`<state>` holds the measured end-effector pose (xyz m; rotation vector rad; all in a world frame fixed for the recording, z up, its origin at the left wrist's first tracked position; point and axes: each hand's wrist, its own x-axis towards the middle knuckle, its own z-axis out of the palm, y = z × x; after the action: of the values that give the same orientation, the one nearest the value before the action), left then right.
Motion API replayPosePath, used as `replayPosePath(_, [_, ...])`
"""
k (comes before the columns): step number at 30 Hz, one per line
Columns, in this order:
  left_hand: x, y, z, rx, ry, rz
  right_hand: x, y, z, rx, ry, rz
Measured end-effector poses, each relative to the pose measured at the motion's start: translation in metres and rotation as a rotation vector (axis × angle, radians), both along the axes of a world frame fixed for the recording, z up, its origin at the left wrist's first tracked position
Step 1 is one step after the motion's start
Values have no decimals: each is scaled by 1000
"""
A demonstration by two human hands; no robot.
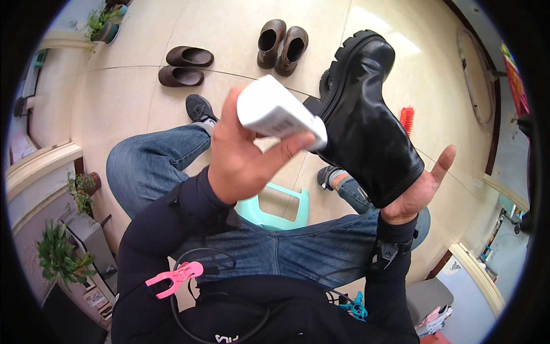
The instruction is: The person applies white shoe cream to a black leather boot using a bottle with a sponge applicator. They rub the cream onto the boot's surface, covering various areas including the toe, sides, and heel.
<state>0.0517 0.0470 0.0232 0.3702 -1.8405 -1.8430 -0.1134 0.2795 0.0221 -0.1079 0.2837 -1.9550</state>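
Note:
My left hand (245,155) is closed around a white plastic bottle (279,112) that bears writing; its narrower end is against or just in front of the black boot's side. The tall black leather boot (365,116) has a chunky lugged sole and a zipper, and its toe points away from me. My right hand (412,195) is at the boot's top opening, some fingers hidden inside or behind the shaft, the thumb sticking out. Behind the boot, part of a second lugged sole (325,84) shows.
On the tiled floor stand brown clogs (189,56), brown ankle boots (271,43) and a red brush (407,120). A mint-green plastic stool (253,215) is between my legs. Cables with a pink clamp (176,279) and a blue clamp (356,307) hang at my front.

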Motion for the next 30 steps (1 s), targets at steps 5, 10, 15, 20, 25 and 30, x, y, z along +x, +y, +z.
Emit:
replayPosePath(5, [-2,5,3,37,16,90,3,0,3,24,-21,-2])
replayPosePath(10, [-3,5,3,6,63,18,5,-5,0,6,-38,25])
replayPosePath(15, [-7,-1,1,177,44,37,5,-2,0,147,-65,-11])
replayPosePath(20, [-24,-8,9,67,99,64,9,1,-7,123,-92,-15])
replayPosePath(25, [-38,-9,3,15,64,110,10,5,-10,107,-142,-19])
replayPosePath(30, [-34,0,2,78,-5,-59,7,10,-10,134,-105,-60])
